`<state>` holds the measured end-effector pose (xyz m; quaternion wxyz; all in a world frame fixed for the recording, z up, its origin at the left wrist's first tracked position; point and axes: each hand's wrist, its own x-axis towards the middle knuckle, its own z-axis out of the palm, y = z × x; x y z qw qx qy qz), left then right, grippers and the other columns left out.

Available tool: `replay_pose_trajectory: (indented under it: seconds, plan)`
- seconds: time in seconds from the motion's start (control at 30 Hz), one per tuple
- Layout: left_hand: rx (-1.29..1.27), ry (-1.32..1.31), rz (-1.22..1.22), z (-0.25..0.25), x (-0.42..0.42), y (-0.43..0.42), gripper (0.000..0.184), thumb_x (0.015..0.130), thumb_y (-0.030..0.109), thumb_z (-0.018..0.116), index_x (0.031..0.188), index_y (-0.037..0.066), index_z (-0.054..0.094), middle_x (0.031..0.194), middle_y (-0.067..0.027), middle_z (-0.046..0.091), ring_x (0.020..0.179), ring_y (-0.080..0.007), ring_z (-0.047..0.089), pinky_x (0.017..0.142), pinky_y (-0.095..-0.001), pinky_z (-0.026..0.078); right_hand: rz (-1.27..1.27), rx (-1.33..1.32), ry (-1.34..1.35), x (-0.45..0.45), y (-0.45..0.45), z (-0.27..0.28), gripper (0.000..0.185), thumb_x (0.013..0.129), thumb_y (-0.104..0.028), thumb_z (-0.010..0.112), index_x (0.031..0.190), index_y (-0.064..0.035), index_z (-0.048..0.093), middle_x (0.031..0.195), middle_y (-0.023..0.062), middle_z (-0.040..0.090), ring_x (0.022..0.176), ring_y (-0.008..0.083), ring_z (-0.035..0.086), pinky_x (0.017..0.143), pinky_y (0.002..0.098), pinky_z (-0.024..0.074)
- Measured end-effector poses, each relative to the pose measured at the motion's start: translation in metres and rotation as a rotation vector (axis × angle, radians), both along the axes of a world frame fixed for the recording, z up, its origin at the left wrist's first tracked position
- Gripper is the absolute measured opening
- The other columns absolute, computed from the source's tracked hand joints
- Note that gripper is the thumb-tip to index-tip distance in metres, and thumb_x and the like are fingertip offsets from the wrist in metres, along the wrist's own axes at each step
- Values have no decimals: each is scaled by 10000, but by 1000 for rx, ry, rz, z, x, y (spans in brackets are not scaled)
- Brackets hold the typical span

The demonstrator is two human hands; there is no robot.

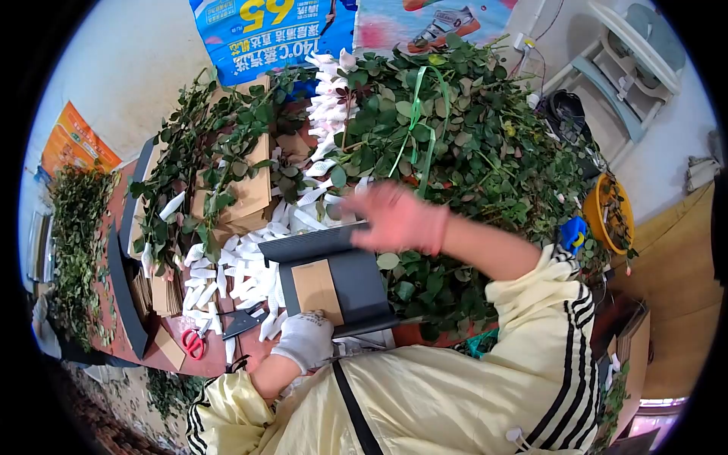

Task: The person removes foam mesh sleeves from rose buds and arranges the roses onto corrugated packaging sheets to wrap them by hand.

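Observation:
My left hand (305,339), in a white glove, lies at the lower edge of a brown cardboard piece (317,287). The cardboard sits in a dark grey folded sheet (356,284) whose far flap stands up. My right hand (394,218), in a pink glove, is smeared by motion above the far right part of the sheet; its fingers are too blurred to read. Under my left palm, its fingertips are hidden. White netted bud sleeves (246,269) lie in a pile left of the sheet.
Leafy rose stems (485,144) heap up on the right, more stems (243,121) at the left back. Red scissors (194,343) lie front left, near a black tool (244,321). A yellow basket (609,214) stands far right, a pale chair (618,83) behind it.

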<state>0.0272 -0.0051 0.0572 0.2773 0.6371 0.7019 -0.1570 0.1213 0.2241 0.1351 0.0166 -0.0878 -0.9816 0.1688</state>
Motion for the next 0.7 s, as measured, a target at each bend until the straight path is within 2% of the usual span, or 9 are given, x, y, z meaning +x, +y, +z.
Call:
replay_pose_trajectory:
  seconds: [0.03,0.13,0.17,0.27,0.33,0.37,0.5,0.57,0.7]
  plan:
    - [2,6,5,1,0,-1,284,785,226,536,940,45,690,1057,-153,637,984,-270,627,818,-359,500,-60,246,422,1,41,-16,473,741,-311,599,1162,-103,539,1143,156,550,1022,278,568,921,371,436]
    - [0,34,-10,6,2,2,325,774,245,508,985,38,644,1025,-163,638,945,-296,632,816,-395,491,-502,55,647,-2,147,42,636,709,-271,684,1266,-69,452,1210,158,502,1129,291,503,963,395,403]
    - [1,41,-9,10,3,3,325,774,245,508,985,38,644,1025,-163,638,945,-296,632,816,-395,491,-573,286,759,-5,188,39,693,683,-283,714,1258,-33,422,1183,204,518,1083,352,509,962,418,400]
    - [8,66,4,17,8,4,323,775,251,515,976,27,632,989,-162,651,923,-293,640,794,-402,494,-878,344,484,-9,262,4,715,720,-393,690,1283,-53,408,1240,208,503,1148,351,489,974,409,393]
    - [18,100,21,10,9,3,311,771,247,519,961,25,627,927,-149,668,878,-291,651,769,-400,497,-643,177,160,-1,265,-22,514,797,-359,597,1231,-101,500,1210,151,556,1142,317,508,968,397,395]
    - [14,107,21,4,7,2,311,771,247,519,961,25,627,927,-149,668,878,-291,651,769,-400,497,-612,204,276,6,249,-37,391,827,-288,542,1181,-121,551,1132,150,596,1070,331,546,928,370,425]
    - [31,130,0,-10,5,-2,309,772,244,520,963,26,628,875,-151,672,835,-285,657,735,-401,509,-632,-993,781,66,205,-35,286,834,-181,519,1072,-52,612,928,86,658,746,217,624,687,288,492]
    - [68,155,-8,-12,5,-4,306,773,255,518,955,45,648,887,-146,671,848,-283,655,742,-399,511,-395,-1469,718,114,213,-21,210,872,-194,535,1012,-52,602,807,41,622,626,139,577,532,290,465]
    - [7,124,-22,-6,5,-1,288,771,256,513,927,74,673,900,-137,672,869,-283,650,758,-396,512,-432,-1380,870,195,176,60,297,904,-275,463,1005,-17,571,847,75,585,707,191,590,637,300,485]
